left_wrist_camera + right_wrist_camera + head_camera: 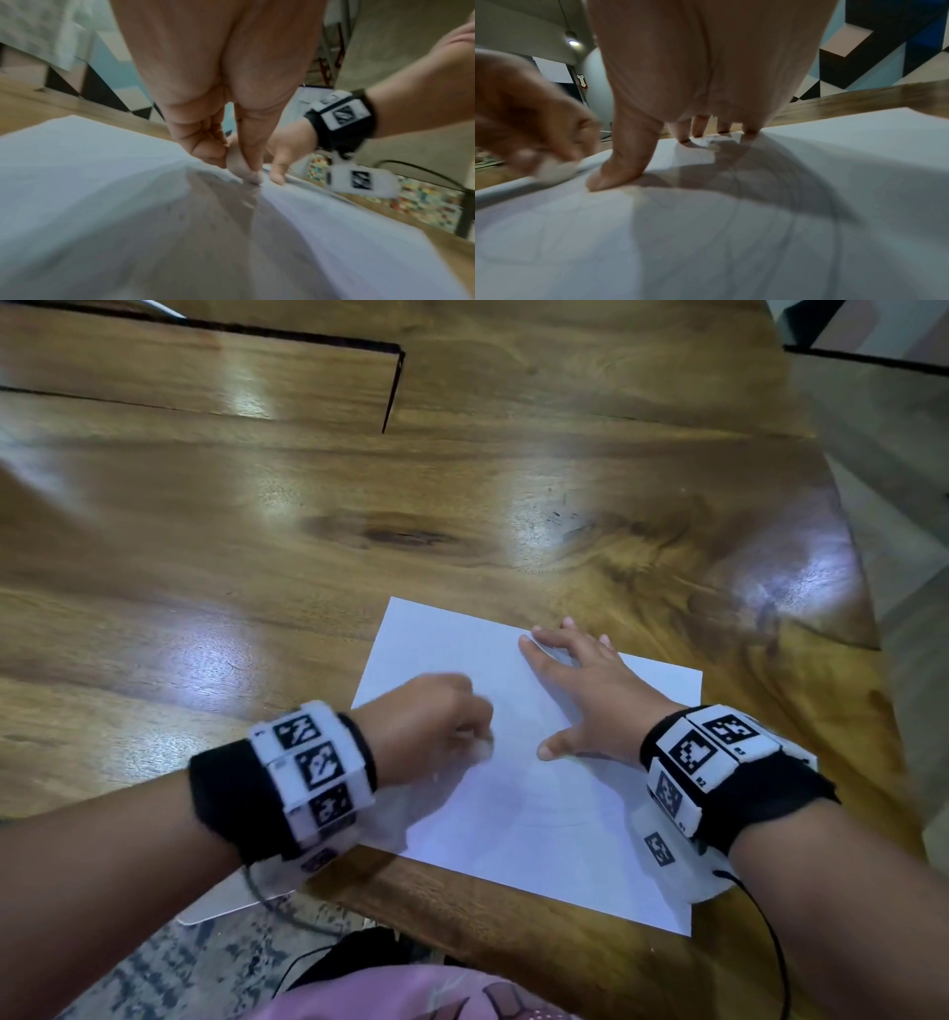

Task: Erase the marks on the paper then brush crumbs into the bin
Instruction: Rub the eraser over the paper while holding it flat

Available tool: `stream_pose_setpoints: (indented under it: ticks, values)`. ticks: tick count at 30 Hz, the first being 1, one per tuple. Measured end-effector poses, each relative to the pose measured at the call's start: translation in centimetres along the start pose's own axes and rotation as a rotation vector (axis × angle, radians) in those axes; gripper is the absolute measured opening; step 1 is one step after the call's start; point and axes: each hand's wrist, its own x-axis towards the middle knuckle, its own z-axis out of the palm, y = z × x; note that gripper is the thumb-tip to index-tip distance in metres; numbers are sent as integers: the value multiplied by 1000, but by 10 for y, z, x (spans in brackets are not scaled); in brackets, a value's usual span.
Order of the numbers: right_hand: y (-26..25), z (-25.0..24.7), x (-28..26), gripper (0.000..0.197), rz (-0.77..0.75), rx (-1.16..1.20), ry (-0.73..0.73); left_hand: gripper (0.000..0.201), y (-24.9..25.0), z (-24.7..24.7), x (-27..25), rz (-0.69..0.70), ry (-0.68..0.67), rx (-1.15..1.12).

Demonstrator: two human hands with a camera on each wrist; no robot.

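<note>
A white sheet of paper [534,793] lies on the wooden table near its front edge, with faint curved pencil lines [816,182] on it. My left hand [436,726] is curled and pinches a small white eraser [239,166], whose tip touches the paper; the eraser [554,168] looks blurred in the right wrist view. My right hand [580,690] lies spread flat on the paper's far right part, fingers straight, thumb [618,172] pressing down. Small eraser crumbs [246,203] lie on the sheet below the eraser. No bin is in view.
The wooden table [359,505] stretches far and left of the paper, with a dark slot [393,387] in its far part. Its right edge [868,588] curves close to the sheet. Patterned floor [205,963] and a black cable [770,927] show below the front edge.
</note>
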Motion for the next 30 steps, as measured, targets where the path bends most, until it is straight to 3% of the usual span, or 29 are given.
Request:
stream_pose_setpoints:
  ticks: [4, 8, 10, 14, 16, 22, 26, 30]
  values:
    - [1, 1, 1, 110, -2, 1, 5, 13, 3, 6, 2, -4, 43, -13]
    - [2, 1, 0, 110, -6, 0, 4, 10, 6, 23, -36, 72, -134, -113]
    - [1, 1, 0, 110, -4, -3, 1, 10, 3, 21, -32, 73, -176, -102]
    - [2, 1, 1, 111, -6, -14, 12, 8, 4, -3, 13, 50, 23, -8]
    - [1, 1, 1, 111, -6, -17, 7, 9, 4, -7, 24, 18, 45, 23]
    - [2, 0, 0, 110, -13, 8, 7, 11, 1, 25, -26, 83, -65, -41]
    - [4, 0, -1, 111, -39, 62, 35, 10, 0, 26, -30, 78, -67, -10]
    - [16, -7, -3, 99, -34, 204, 84, 9, 3, 21, -27, 30, -99, -98]
